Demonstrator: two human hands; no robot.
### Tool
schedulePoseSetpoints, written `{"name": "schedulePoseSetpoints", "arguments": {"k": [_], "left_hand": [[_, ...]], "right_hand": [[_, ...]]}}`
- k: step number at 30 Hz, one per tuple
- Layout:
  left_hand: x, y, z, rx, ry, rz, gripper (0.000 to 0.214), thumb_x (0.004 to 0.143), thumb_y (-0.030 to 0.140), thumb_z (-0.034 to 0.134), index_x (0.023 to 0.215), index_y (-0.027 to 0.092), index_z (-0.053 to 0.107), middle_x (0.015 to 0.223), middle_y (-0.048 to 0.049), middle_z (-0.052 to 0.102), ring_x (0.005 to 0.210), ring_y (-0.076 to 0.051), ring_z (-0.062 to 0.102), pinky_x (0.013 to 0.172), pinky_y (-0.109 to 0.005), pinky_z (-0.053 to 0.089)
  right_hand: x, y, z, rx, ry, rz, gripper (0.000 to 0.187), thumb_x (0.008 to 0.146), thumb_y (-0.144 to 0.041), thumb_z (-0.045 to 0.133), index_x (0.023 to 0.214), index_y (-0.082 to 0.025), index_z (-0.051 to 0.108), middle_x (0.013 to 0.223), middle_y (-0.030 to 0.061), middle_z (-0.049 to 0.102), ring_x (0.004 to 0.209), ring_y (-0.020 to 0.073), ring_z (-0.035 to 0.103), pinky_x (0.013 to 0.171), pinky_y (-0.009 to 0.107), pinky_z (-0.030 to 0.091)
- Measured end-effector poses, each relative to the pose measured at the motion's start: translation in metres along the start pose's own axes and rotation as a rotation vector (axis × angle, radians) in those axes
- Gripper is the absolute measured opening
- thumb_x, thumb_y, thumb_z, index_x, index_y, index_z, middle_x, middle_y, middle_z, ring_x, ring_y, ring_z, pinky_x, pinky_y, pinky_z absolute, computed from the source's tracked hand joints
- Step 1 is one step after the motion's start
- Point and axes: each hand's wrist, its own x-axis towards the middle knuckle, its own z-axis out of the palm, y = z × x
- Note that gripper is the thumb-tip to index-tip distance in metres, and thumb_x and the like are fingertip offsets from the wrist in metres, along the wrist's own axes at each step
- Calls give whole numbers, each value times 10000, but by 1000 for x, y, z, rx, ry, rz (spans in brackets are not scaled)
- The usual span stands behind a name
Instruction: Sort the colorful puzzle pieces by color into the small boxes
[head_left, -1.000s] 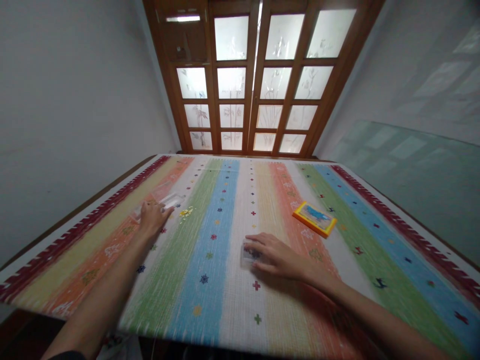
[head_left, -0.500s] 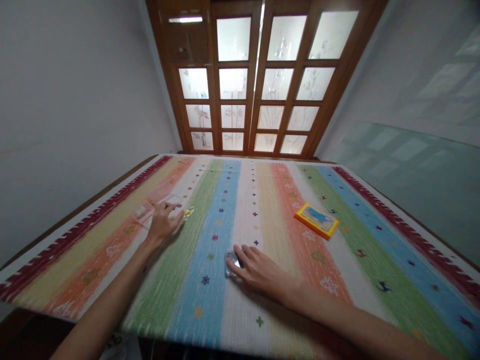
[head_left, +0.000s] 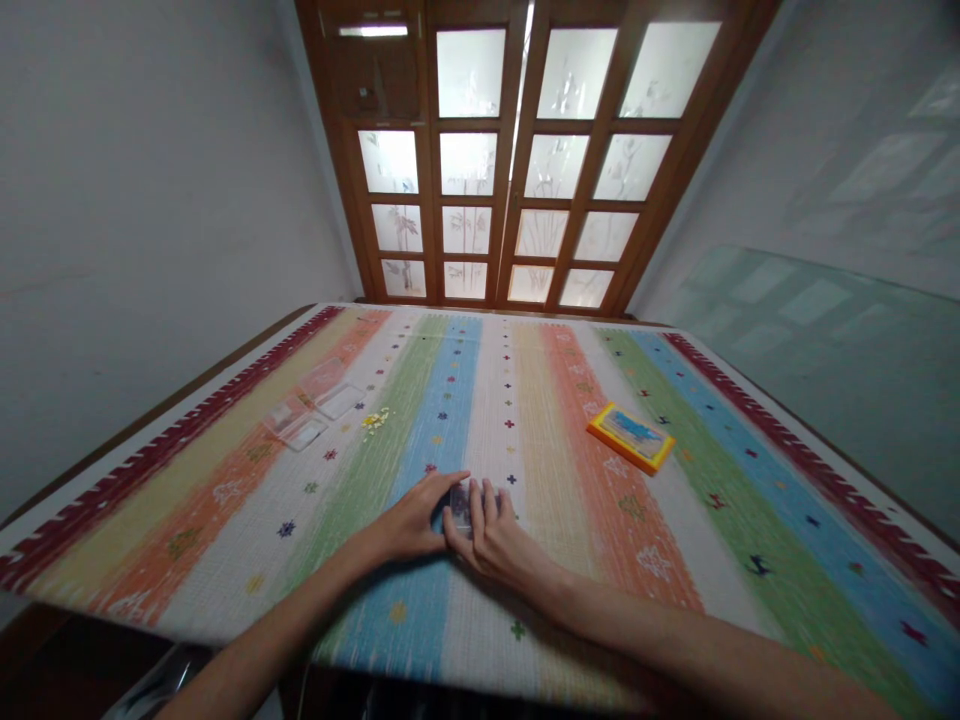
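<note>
A small clear plastic box (head_left: 460, 506) sits on the striped cloth near the table's front, between both hands. My left hand (head_left: 411, 517) closes on its left side, the thumb low and the fingers along the far edge. From the right, my right hand (head_left: 496, 535) holds the box, with fingers bent over its top and thumb at the near side. The hands partly cover the box, so its contents are hard to make out. Further off to the left lies a small pile of yellow and white bits (head_left: 376, 422).
An opened clear plastic case (head_left: 300, 420) with a lid lies at the left. A yellow-orange framed flat box (head_left: 631, 437) with a blue picture rests at the right. The striped tablecloth (head_left: 540, 400) covers the table, and wooden glazed doors (head_left: 504, 200) stand behind.
My left hand has left the clear case and yellow bits, moving right and nearer to the small box, and now grips its left side. My right hand has stayed at the box.
</note>
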Motion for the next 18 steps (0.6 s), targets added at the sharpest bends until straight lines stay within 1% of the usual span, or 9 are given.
{"name": "schedulePoseSetpoints", "arguments": {"k": [4, 7, 9, 12, 14, 16, 18], "left_hand": [[0, 6, 0, -40, 26, -41, 831, 681, 110, 658, 1472, 245, 444, 1363, -136, 598, 1253, -301, 578, 1170, -540, 364], [0, 10, 1, -65, 36, -71, 799, 676, 124, 668, 1442, 209, 457, 1302, -145, 627, 1192, -300, 610, 1111, -516, 429], [0, 11, 2, -90, 50, -81, 778, 666, 127, 677, 1413, 192, 467, 1282, -151, 633, 1166, -300, 621, 1073, -502, 459], [2, 11, 3, -134, 64, -90, 756, 651, 109, 683, 1374, 194, 479, 1250, -141, 646, 1145, -289, 629, 1046, -481, 476], [3, 11, 2, -166, 57, -104, 757, 639, 96, 695, 1358, 200, 480, 1202, -127, 660, 1117, -281, 639, 1017, -462, 493], [3, 11, 2, -195, 54, -131, 770, 638, 107, 731, 1357, 210, 476, 1168, -116, 664, 1094, -278, 646, 999, -452, 500], [2, 12, 1, -208, 65, -169, 804, 647, 172, 806, 1375, 219, 469, 1167, -116, 658, 1091, -285, 641, 1007, -465, 490]], "right_hand": [[4, -8, 1, -45, -8, 43, 440, 986, -147, 444, 1424, -112, 423, 1362, 357, 565, 1200, 445, 638, 849, 698, 557], [10, -13, -1, -74, -57, 66, 428, 973, -118, 444, 1401, -109, 440, 1327, 366, 585, 1151, 467, 659, 785, 707, 571], [14, -14, -3, -67, -95, 75, 405, 975, -97, 425, 1379, -106, 457, 1322, 370, 585, 1139, 471, 664, 761, 702, 578], [18, -12, -9, -18, -117, 92, 378, 978, -71, 416, 1345, -127, 484, 1344, 343, 588, 1157, 448, 662, 790, 688, 580], [19, -7, -17, 7, -131, 92, 370, 978, -66, 430, 1332, -146, 497, 1333, 321, 609, 1145, 421, 676, 798, 654, 591], [20, 3, -27, 10, -160, 56, 377, 986, -82, 443, 1352, -155, 493, 1297, 307, 640, 1101, 386, 703, 779, 578, 612], [20, 19, -39, 37, -178, -12, 387, 1007, -144, 454, 1393, -119, 469, 1257, 311, 659, 1050, 370, 722, 755, 494, 612]]}}
